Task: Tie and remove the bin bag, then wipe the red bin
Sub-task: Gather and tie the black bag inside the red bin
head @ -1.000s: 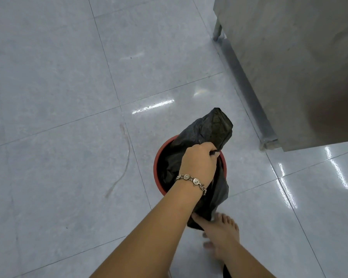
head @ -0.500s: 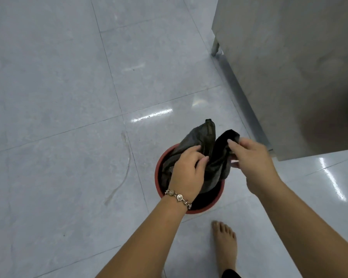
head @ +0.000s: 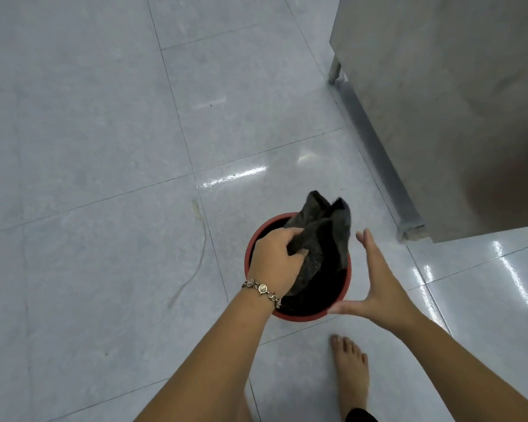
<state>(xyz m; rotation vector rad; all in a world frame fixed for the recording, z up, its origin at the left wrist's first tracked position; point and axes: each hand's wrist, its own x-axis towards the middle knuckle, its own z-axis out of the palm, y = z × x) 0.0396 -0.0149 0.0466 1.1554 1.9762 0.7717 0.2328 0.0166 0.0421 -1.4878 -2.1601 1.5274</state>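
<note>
A round red bin (head: 347,269) stands on the tiled floor below me, lined with a black bin bag (head: 323,229). The bag's top is gathered into a bunch that sticks up above the rim. My left hand (head: 275,257), with a metal bracelet on the wrist, is shut on that bunch over the bin's left side. My right hand (head: 375,278) is spread wide beside the bin's right edge, thumb stretched along the near rim, holding nothing.
A steel cabinet (head: 439,102) on short legs stands at the right, its near leg (head: 410,229) close to the bin. My bare right foot (head: 349,370) is on the floor just behind the bin. A thin pale strand (head: 195,257) lies on the tiles to the left.
My right hand has let go of the bag's top and dropped, fingers spread, to the bin's right side. My left hand keeps its grip and the bunch has sunk a little.
</note>
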